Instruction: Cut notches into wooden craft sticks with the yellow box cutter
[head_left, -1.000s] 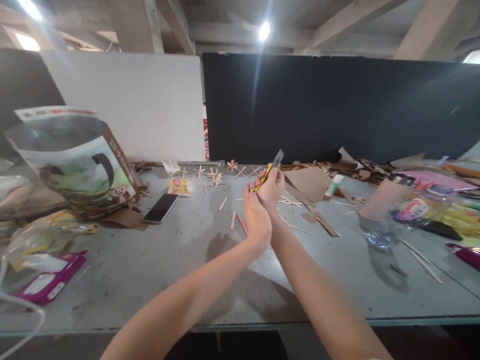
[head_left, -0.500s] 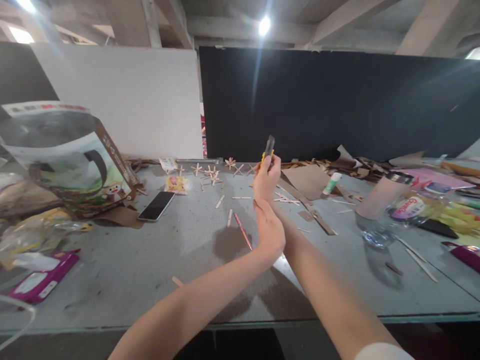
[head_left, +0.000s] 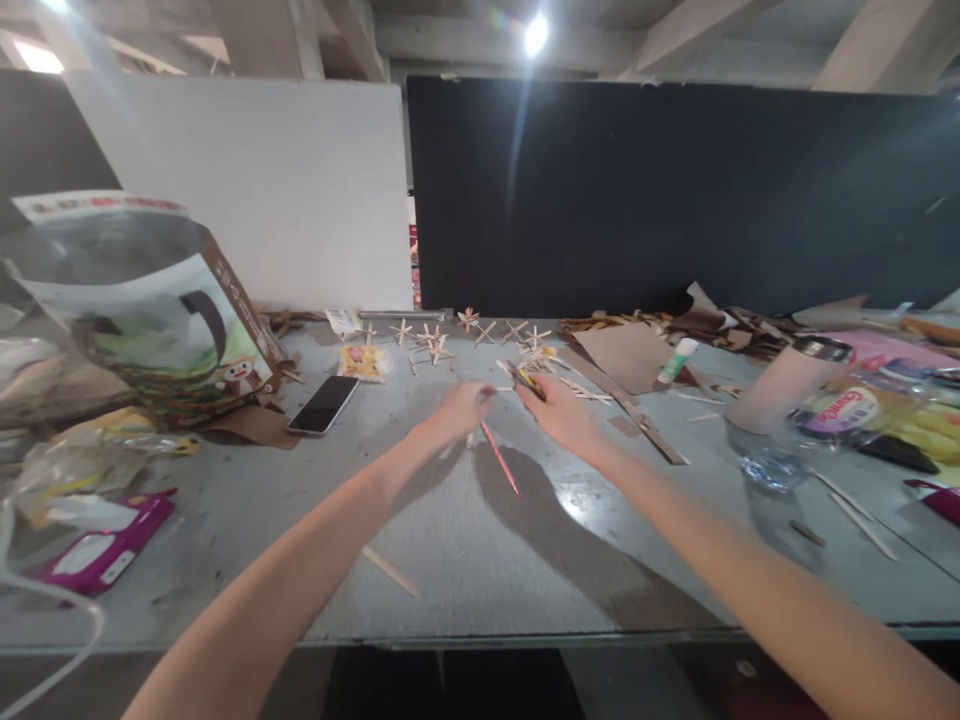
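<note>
A yellow-and-black utility knife (head_left: pixel 531 384) is in my right hand (head_left: pixel 559 408), its fingers wrapped round the handle and the blade end pointing up and left. My left hand (head_left: pixel 463 410) reaches over the table, its fingers together at the left end of a thin wooden stick (head_left: pixel 504 389); how firmly they grip it is hard to see. The knife's tip is close to this stick's right end. Below and between the hands lies a red patterned pencil (head_left: pixel 500 458). Another wooden stick (head_left: pixel 391 572) rests near the front edge.
Star-shaped stick pieces (head_left: pixel 433 343) stand at the back. Left are a phone (head_left: pixel 324 404), a snack packet (head_left: pixel 363 362) and a large bag (head_left: pixel 165 320). To the right are cardboard (head_left: pixel 626 355), a glue stick (head_left: pixel 677 360), a tumbler (head_left: pixel 787 385) and a plastic bottle (head_left: pixel 776 468).
My hands have come apart from their crossed, raised position. The right hand lowered the knife towards the table, and the left moved leftward and forward to the wooden stick.
</note>
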